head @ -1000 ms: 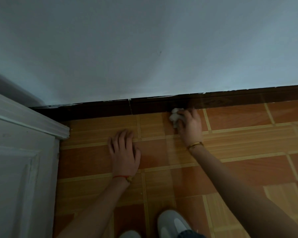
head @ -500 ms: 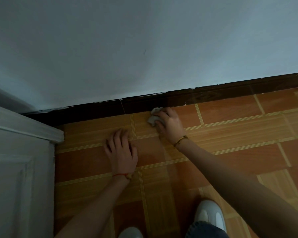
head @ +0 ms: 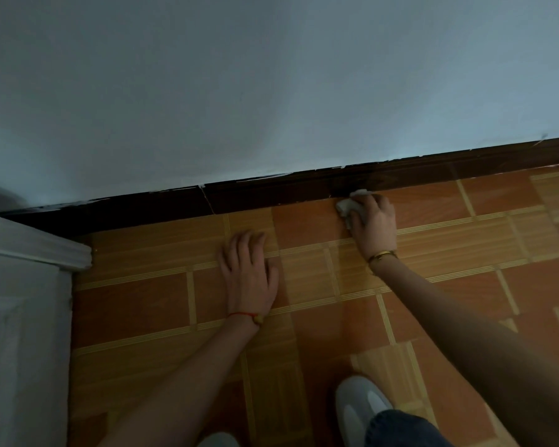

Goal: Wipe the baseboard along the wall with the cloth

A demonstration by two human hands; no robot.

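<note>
- Low down, right hand [head: 373,225] is gripping a crumpled white cloth [head: 349,206], fingers curled round it, pressing it against the dark brown wooden baseboard [head: 265,193].
- Left hand [head: 249,274] is resting flat on the orange tiled floor [head: 136,304], fingers spread, near the baseboard.

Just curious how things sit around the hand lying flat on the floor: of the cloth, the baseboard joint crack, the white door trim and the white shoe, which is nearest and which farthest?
From the left hand:
1. Baseboard joint crack, just ahead by the wall.
2. Cloth, ahead and right, under the right hand's fingers.
3. White shoe, behind and right.
4. White door trim, far left.
Shoe and trim are too close to call.
</note>
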